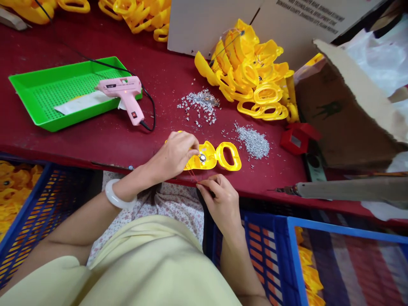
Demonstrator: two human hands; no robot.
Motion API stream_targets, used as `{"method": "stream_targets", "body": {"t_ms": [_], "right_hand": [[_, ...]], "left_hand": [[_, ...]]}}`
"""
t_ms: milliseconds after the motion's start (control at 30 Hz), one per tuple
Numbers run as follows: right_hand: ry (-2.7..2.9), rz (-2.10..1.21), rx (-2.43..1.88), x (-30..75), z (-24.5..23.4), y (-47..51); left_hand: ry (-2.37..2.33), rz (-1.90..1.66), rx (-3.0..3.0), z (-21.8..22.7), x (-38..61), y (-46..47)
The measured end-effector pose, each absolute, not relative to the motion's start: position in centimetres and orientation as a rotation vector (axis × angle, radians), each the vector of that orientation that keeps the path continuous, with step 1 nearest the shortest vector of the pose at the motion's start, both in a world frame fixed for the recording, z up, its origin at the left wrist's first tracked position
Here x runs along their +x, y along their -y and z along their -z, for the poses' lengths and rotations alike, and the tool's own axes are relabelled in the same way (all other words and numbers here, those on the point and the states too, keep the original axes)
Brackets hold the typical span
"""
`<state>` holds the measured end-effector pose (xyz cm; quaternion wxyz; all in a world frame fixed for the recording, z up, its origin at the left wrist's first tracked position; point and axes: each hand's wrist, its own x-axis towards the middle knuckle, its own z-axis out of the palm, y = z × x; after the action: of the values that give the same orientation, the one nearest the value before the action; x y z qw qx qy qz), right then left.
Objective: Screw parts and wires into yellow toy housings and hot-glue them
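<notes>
Head view, the only 1.
- Workpiece: 1 yellow plastic part (212, 158) lies on the red surface (162, 85), near its front edge, with a looped end toward the right. Its hollow appears to face up, which would explain why the round silver piece (202, 158) inside can be reached.
- Left hand (180, 151): arched over the part, covering much of its left portion. Fingers are bent inward, with the tips just beside the silver piece. Cannot tell whether they grip anything; the hand may be steadying the part.
- Right hand (221, 197): below the part, at the surface edge. Thumb and index fingers are pinched together, apparently on thin reddish wires (191, 170) running up toward the left hand. Judged reason: wires this fine need a fingertip pinch.
- Supplies: a heap of small screws (254, 141) and a heap of small metal pieces (204, 102) lie loose beyond the part, presumably spread for easy picking. More yellow parts (255, 80) are stacked behind.
- Tools: a pink glue gun (124, 93) rests against the green tray (73, 117), nozzle over its inside, probably so drips land there. A driver-like tool (344, 189) lies at far right, tip pointing inward.
</notes>
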<state>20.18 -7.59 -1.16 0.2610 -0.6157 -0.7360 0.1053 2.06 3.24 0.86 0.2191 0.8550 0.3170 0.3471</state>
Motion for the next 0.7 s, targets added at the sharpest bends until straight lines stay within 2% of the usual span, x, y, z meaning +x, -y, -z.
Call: {"method": "stream_targets", "body": {"t_ms": [167,467,700], "right_hand": [[1.96,-0.322,-1.654,20.0,1.2,7.5],[1.937,-0.384,-1.588,20.6,-0.8,6.9],[1.836,-0.36,-1.621,20.4,-2.4,5.3]], "left_hand": [[-1.082,-1.099,2.072,-1.0,1.4,-3.2],[-0.932,-1.052,2.166,-1.0,0.4,-3.9],[-1.115,-1.086,2.068,-0.9,0.3,-3.7]]}}
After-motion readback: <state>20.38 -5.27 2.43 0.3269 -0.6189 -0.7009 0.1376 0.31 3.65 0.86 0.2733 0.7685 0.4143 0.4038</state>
